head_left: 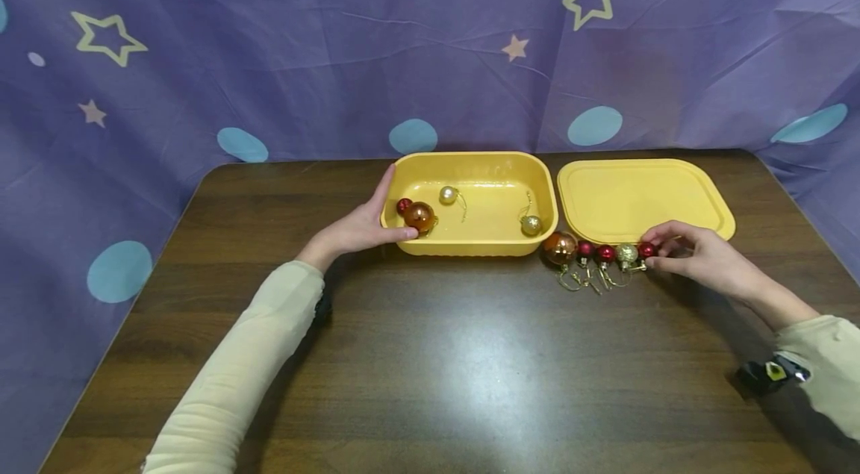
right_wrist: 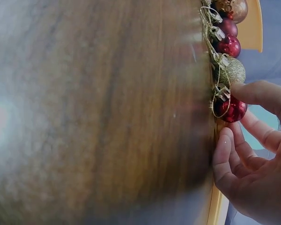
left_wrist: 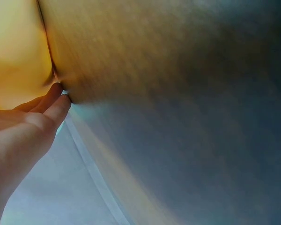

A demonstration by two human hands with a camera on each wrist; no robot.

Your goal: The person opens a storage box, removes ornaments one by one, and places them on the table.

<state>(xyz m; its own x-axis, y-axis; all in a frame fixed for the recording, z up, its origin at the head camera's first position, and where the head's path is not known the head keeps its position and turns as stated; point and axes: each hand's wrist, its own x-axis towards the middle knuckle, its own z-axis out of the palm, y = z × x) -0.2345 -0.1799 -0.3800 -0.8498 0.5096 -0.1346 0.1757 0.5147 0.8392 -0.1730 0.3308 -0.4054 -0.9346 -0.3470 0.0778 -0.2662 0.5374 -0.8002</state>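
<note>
My left hand (head_left: pixel 356 228) grips the left end of a yellow plastic container (head_left: pixel 470 246), thumb over the front rim and fingers along the side wall. In the container lie a large copper bauble (head_left: pixel 419 216), a small red bauble (head_left: pixel 403 206), a pearly gold bauble (head_left: pixel 448 195) and a glittery gold bauble (head_left: pixel 531 225). With thumb and finger, my right hand (head_left: pixel 705 257) pinches a shiny red bauble (right_wrist: pixel 235 110) at the right end of a row. Leftward in that row come a glittery gold bauble (head_left: pixel 627 256), two red baubles (head_left: pixel 605 254) and a large copper bauble (head_left: pixel 561 248).
A yellow lid (head_left: pixel 638 194) lies flat right of the container, behind the row. Gold hanging strings (head_left: pixel 594 280) trail toward the front. All stand on a dark wooden table (head_left: pixel 470 369), with a purple patterned curtain (head_left: pixel 336 48) behind its back edge.
</note>
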